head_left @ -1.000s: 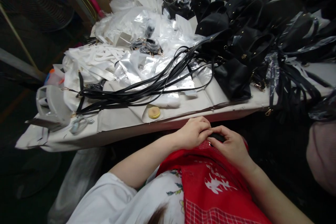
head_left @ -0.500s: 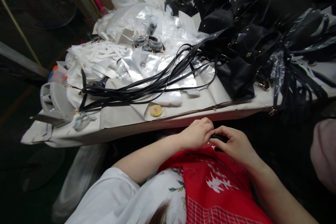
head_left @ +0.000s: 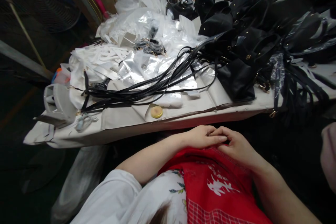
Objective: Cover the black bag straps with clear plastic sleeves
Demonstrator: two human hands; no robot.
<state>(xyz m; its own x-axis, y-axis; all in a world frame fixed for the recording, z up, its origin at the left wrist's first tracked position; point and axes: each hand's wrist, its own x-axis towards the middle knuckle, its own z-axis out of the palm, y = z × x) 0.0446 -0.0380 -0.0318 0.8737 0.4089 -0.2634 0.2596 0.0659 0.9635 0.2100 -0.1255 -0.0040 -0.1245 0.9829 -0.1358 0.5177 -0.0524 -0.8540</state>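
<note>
Now: both hands together in lap, resting on red apron (head_left: 217, 175), just below table (head_left: 118, 120) edge. L hand (head_left: 199, 137) flat, fingers stretched over fingers of R hand (head_left: 237, 145); R curled under, can't tell if anything's gripped. Nearest on table: yellow round disc (head_left: 156, 112), close to front edge. Behind it, black straps (head_left: 147, 89) bundled across clear plastic sheets (head_left: 136, 68); black bags (head_left: 236, 77) piled to the R.

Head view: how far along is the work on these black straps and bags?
Seemingly done: black bags piled at the right of the table, some in clear film. In hand: the left hand lies over the right hand above the red apron; nothing visible in either grip. Left: loose black straps lying across the table.
</note>
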